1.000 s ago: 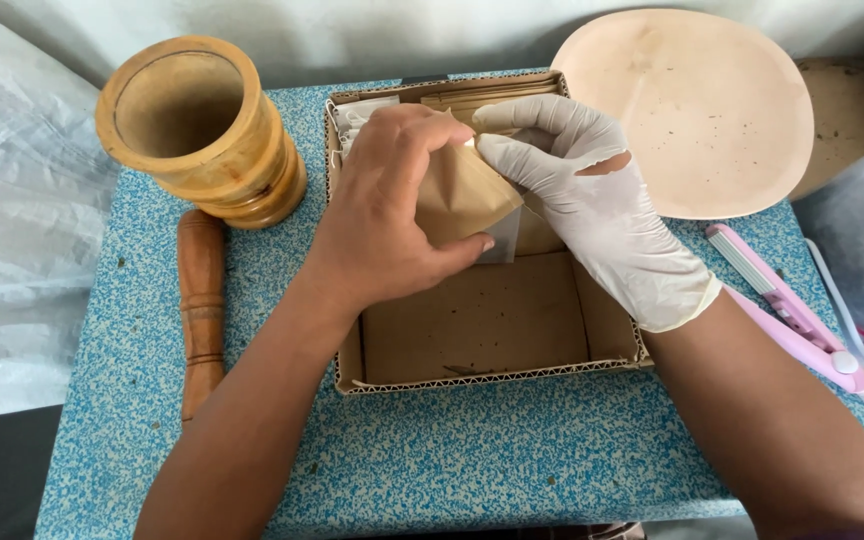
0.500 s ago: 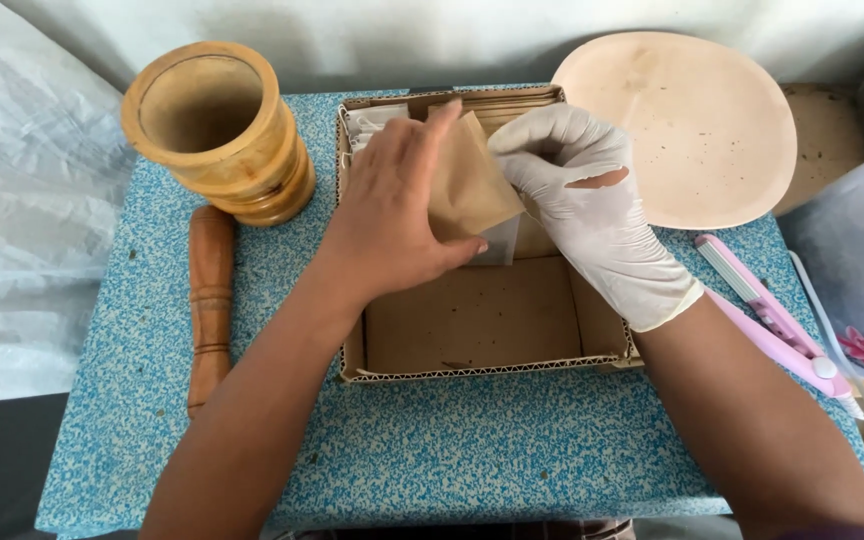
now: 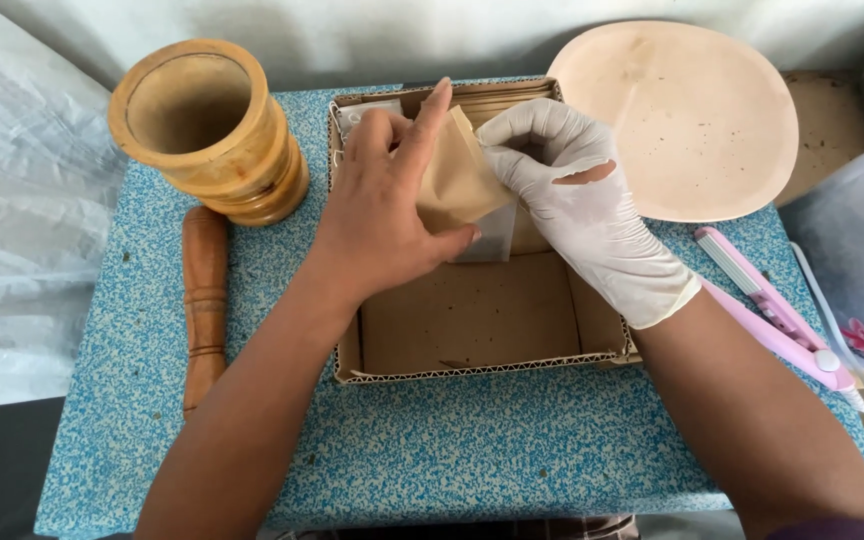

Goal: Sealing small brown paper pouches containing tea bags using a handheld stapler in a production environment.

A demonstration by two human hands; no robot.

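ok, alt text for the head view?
Bare left hand and white-gloved right hand together hold a small brown paper pouch over a shallow cardboard box on a blue speckled table. Wooden mortar and pestle left; round plate and pink tool right.

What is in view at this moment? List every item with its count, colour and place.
paper pouch: one, tan, held by both hands over the cardboard tray.
cardboard tray: one, brown, shallow, centre of the table.
table: one, blue-and-white speckled top.
wooden mortar: one, light brown, upright at the table's far left.
wooden pestle: one, reddish brown, lying in front of the mortar.
round plate: one, pale pink, far right of the tray.
pink clamp tool: one, pink and white, right edge of the table.
plastic sheet: white, at the left.
left hand: bare, fingers gripping the pouch.
right hand: in a white glove, fingers on the pouch's right edge.
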